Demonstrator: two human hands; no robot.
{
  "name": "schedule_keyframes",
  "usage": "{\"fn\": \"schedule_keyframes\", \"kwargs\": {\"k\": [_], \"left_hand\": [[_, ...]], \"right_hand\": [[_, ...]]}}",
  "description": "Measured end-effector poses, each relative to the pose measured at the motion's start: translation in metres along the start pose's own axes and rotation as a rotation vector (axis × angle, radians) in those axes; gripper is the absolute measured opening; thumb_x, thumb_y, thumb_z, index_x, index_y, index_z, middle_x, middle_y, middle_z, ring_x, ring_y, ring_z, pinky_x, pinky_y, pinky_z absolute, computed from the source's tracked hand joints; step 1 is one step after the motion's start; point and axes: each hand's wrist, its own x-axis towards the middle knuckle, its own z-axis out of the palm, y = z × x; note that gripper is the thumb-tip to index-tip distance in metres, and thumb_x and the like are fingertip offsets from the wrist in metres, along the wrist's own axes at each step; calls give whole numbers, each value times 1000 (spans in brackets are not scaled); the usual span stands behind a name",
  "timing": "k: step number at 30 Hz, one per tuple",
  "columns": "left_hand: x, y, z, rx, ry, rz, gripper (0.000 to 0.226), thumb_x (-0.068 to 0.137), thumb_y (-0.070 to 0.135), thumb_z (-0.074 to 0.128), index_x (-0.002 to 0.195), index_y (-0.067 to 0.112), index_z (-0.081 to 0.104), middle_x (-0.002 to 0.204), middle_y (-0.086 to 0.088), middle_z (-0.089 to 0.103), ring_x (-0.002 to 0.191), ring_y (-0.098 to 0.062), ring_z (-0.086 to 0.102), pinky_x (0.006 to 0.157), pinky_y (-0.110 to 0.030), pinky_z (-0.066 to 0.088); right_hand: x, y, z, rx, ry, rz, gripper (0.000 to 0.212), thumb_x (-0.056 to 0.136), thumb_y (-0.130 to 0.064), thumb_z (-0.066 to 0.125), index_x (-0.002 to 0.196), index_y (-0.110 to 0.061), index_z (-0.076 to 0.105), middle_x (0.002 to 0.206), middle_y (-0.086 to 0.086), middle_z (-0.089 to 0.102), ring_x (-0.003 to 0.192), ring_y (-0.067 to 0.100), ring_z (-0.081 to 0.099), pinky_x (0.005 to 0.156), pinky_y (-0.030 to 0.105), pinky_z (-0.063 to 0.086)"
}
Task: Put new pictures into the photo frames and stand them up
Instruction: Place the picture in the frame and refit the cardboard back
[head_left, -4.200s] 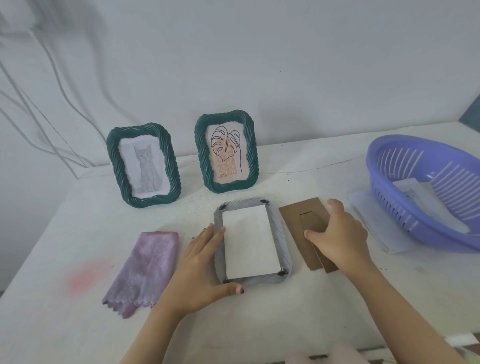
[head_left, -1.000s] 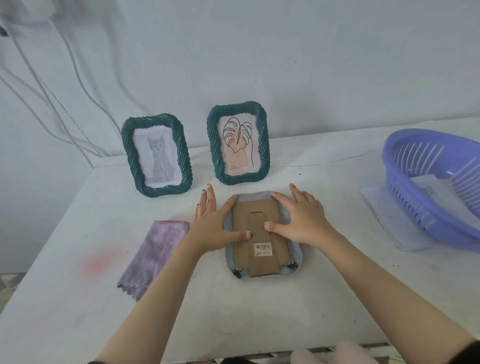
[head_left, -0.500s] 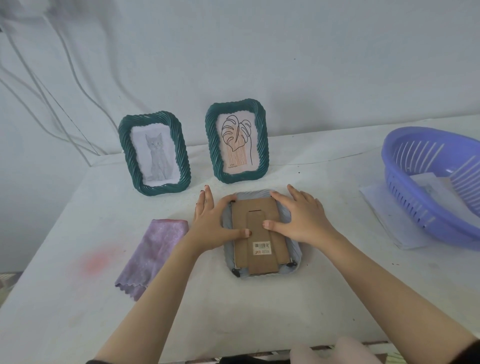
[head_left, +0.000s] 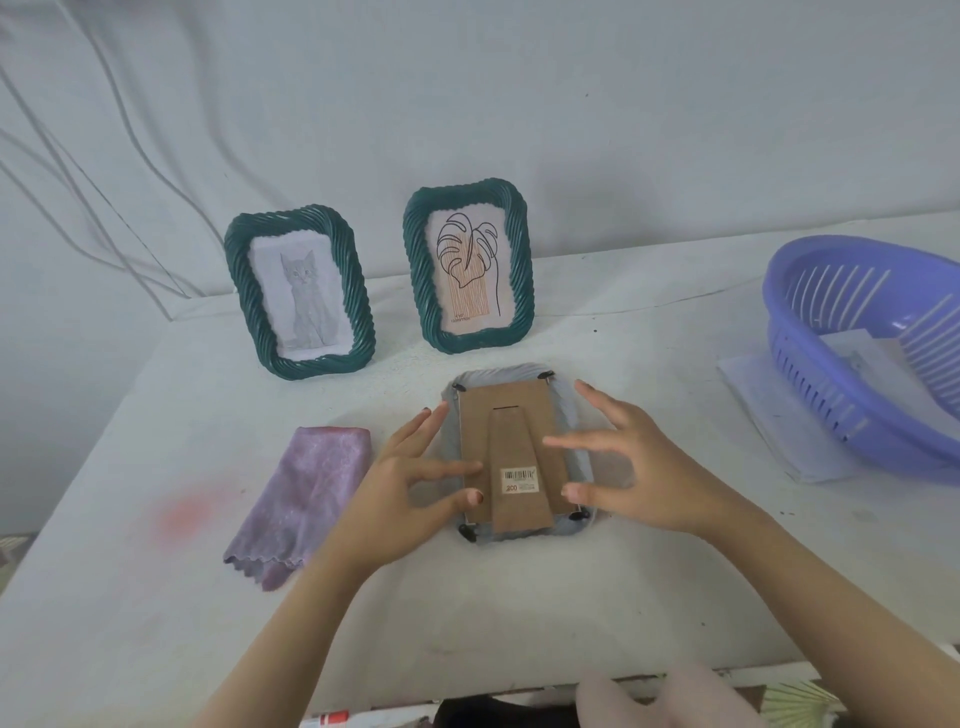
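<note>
**Grey frame face down, backing on, both hands loose above it**

The grey photo frame (head_left: 501, 373) lies face down at the middle of the white counter (head_left: 493, 613), in front of the two standing frames. It has a ribbed, wavy rim with rounded corners. A brown cardboard backing board (head_left: 511, 400) fills its back. The fold-out stand (head_left: 517, 447) lies flat on the board, with a barcode sticker (head_left: 519, 480) near its lower end. There are small black clips at the corners; one top clip (head_left: 544, 375) sits off the board on the rim.

The left hand (head_left: 400, 488) is over the frame's left edge with its fingers (head_left: 447, 470) spread and straight, gripping nothing. The right hand (head_left: 644, 467) is over the right edge, its fingers (head_left: 576, 441) also spread wide and empty. Both are motion-blurred, so I cannot tell whether the fingertips touch the board.

At the back, a green frame with a cat drawing (head_left: 300, 292) stands upright on the left. A green frame with a leaf line drawing (head_left: 469, 270) stands to its right, a little apart. A folded purple cloth (head_left: 306, 493) lies left of the grey frame. A purple slotted basket (head_left: 872, 441) at the right edge rests on white paper sheets (head_left: 769, 405) and holds more paper.
</note>
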Motion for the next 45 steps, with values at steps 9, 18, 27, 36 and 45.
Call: {"fn": "schedule_keyframes", "kwargs": {"k": [9,18,27,36,45], "left_hand": [[2,7,-10,255,-107,72,57,54,72,60,104,46,65,152,16,13,139,4,-1,113,-25,1],[6,9,-14,346,-129,144,56,55,71,65,104,42,67,152,15,14,140,-2,4,114,-30,4],[12,10,-19,422,-207,185,62,56,75,57,108,42,65,151,15,9,140,-3,2,114,-30,-1],[13,13,-16,521,-178,307,49,66,64,56,99,32,71,150,10,23,140,-9,18,113,-35,10],[6,4,-8,422,-73,258,39,72,57,56,98,33,71,146,8,34,135,-13,29,110,-35,20]], "right_hand": [[-4,0,-3,-60,-75,-3,55,62,-47,80,111,-55,56,147,-27,8,136,-8,7,111,23,11],[-7,-1,4,-117,-19,-56,49,71,-46,72,118,-39,61,145,-25,15,136,-5,14,114,27,15],[-16,6,18,-42,66,-51,42,80,-40,64,122,-39,57,150,-16,24,137,1,20,114,30,18],[-16,9,22,23,70,-32,43,76,-46,59,118,-48,53,149,-16,25,137,-1,19,116,33,18],[-17,11,24,63,60,-10,42,81,-36,67,113,-57,50,153,-15,11,141,-1,8,117,31,12]]}}
